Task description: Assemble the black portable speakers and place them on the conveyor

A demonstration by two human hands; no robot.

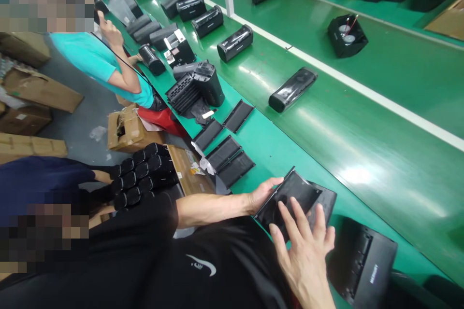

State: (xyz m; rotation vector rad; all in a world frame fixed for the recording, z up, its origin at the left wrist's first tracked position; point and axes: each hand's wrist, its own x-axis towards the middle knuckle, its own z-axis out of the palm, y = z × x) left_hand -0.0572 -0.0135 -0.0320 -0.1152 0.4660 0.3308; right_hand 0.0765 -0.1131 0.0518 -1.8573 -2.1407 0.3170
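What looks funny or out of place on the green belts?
One black case on the green belt looks odd. It sits tilted, with two round fans showing and red wires sticking up, while the black cases near it look closed.

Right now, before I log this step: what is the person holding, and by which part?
A black panel: the left hand holds its long upper-left edge, while the right hand lies spread across its flat face.
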